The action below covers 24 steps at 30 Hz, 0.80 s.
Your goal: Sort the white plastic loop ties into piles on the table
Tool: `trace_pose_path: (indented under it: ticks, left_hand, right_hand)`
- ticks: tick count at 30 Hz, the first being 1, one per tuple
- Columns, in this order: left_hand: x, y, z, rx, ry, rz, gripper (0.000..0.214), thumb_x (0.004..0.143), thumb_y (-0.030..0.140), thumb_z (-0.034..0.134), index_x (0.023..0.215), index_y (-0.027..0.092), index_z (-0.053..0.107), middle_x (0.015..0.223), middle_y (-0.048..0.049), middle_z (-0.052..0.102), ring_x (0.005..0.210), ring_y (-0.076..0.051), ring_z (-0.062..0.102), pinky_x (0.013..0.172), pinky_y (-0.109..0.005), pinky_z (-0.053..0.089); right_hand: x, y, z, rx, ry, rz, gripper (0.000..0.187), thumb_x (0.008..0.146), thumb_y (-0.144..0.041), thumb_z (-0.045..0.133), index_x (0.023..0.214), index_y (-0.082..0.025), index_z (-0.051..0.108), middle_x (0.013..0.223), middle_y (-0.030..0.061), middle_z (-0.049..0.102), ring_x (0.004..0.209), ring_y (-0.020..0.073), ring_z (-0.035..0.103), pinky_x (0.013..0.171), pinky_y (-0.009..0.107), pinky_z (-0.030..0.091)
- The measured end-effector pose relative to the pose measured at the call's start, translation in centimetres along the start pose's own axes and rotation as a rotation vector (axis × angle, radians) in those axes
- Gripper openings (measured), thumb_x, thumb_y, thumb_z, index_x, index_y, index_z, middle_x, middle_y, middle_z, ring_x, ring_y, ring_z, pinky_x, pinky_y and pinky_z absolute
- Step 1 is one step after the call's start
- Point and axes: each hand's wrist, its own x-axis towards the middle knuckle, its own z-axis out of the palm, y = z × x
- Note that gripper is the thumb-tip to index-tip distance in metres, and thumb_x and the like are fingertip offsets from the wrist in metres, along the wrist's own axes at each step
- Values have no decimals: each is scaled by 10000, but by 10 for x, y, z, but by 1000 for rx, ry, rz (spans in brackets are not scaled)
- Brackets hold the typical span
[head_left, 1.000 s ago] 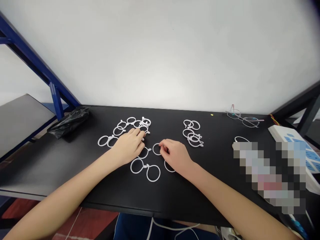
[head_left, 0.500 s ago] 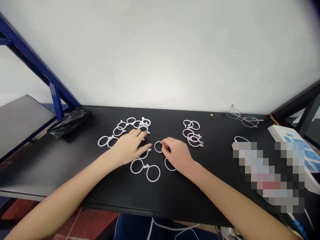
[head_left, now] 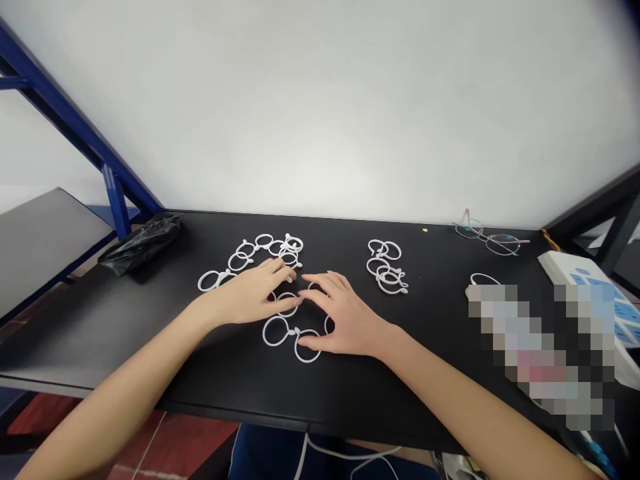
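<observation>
White plastic rings lie scattered on a black table (head_left: pixel 150 347). My left hand (head_left: pixel 250 293) lies flat with fingers stretched over a ring (head_left: pixel 287 305) near the table's middle. My right hand (head_left: pixel 340 313) is spread open just to its right, fingertips close to the left hand's, thumb resting by a linked pair of rings (head_left: pixel 293 337) in front. Neither hand grips anything. A cluster of rings (head_left: pixel 267 252) lies behind the left hand and a smaller pile of rings (head_left: pixel 386 267) lies behind the right hand.
A crumpled black bag (head_left: pixel 140 243) sits at the table's left back corner by a blue steel frame (head_left: pixel 110 193). Spectacles (head_left: pixel 487 239) lie at the back right. A white and blue box (head_left: pixel 595 287) and a blurred patch are on the right.
My right hand has let go its pinch on a ring, opened and shifted left toward the left hand. The left hand has stayed nearly in place with fingers stretched.
</observation>
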Motion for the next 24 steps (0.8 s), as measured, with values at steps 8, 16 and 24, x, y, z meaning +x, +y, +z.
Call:
trace_pose_path:
  ticks: [8,16,24]
  left_hand:
    - [2,-3,5,44,23,7,261,901,233,485,1152,189,542,1115,-84,544,989,-212,564,833,-331,501]
    - [11,-1,13,180,66,23,232,926,120,404,1097,166,554,1059,-79,576,921,-203,601,804,-328,498]
    - [14,4,14,200,72,76,189,960,143,398,1035,161,570,953,-58,591,824,-180,600,730,-294,480]
  right_hand:
    - [1,6,3,6,24,69,278,787,-294,719,1033,-181,655,1183,114,618,1113,249,551,1044,479,394]
    - [1,15,11,13,190,173,176,835,-179,656,1010,-158,655,1122,105,669,1062,237,600,948,416,487]
    - [3,17,10,-31,286,263,227,839,-37,493,942,-162,651,1021,98,687,951,245,622,834,412,545]
